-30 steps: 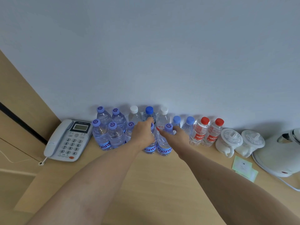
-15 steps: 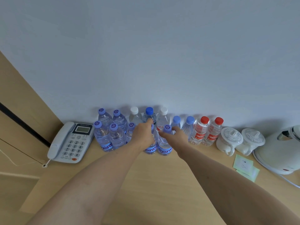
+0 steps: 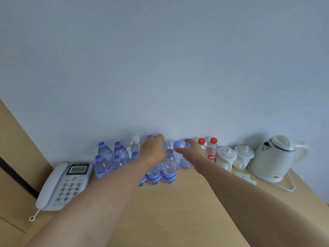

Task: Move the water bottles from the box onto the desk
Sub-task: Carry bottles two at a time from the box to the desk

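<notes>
Both hands have risen off the two front bottles they held half a second ago and now reach toward the back row. Left hand [image 3: 154,152] arches over the tops of the rear bottles at 12 o'clock, fingers curved loosely; whether it grips one cannot be told. Right hand [image 3: 193,152] is spread, fingers extended, touching or just above the blue caps, holding nothing visible. Water bottles [image 3: 168,168] stand upright in a tight cluster on the table [image 3: 178,211] against the wall, with two red-capped bottles [image 3: 211,150] at the cluster's 3 o'clock side. No box is in view, so the source of further bottles cannot be confirmed. Judgement for the step: release cleanly, withdraw the hands straight up and back to avoid tipping the closely packed neighbours, and seat each new bottle flat in an open gap. All bottles appear sealed and filled with clear water. Two white lidded cups [image 3: 235,157] sit near the kettle [image 3: 274,157] at 3 o'clock; their contents are hidden. A telephone [image 3: 64,184] lies at 9 o'clock.
</notes>
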